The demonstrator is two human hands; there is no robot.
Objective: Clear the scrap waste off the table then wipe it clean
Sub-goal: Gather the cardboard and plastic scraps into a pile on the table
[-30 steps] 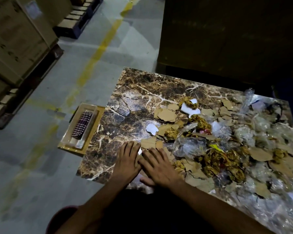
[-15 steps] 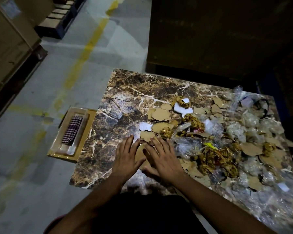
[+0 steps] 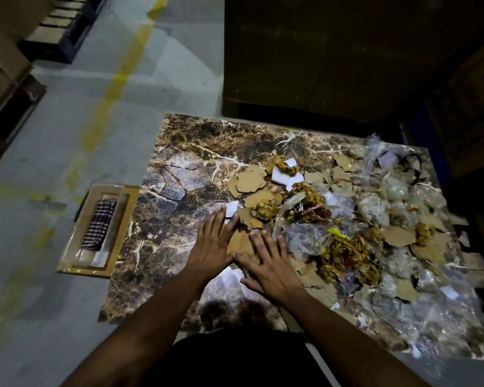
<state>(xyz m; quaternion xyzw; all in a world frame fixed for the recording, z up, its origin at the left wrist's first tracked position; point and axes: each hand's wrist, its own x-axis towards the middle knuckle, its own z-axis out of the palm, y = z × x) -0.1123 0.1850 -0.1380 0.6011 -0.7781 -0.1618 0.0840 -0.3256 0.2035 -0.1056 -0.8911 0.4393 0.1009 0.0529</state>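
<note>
A brown marble-patterned table (image 3: 185, 169) carries a heap of scrap: torn cardboard pieces (image 3: 249, 181), crumpled gold foil (image 3: 344, 252), white paper bits (image 3: 287, 175) and clear plastic wrap (image 3: 305, 236). My left hand (image 3: 211, 241) lies flat with straight fingers on the table, fingertips touching a white scrap and a cardboard piece. My right hand (image 3: 268, 263) lies flat beside it on cardboard scraps at the heap's near-left edge. The thumbs almost meet. A checked cloth (image 3: 99, 223) lies in a clear tray left of the table.
The tray with the cloth rests on a low wooden stand (image 3: 123, 191) against the table's left edge. A tall dark box (image 3: 319, 51) stands behind the table. Pallets with cartons (image 3: 6, 79) line the far left. Grey floor with a yellow line (image 3: 109, 88) lies to the left.
Both hands have slid forward across the table, away from the near edge and into the scraps. The camera view has shifted slightly.
</note>
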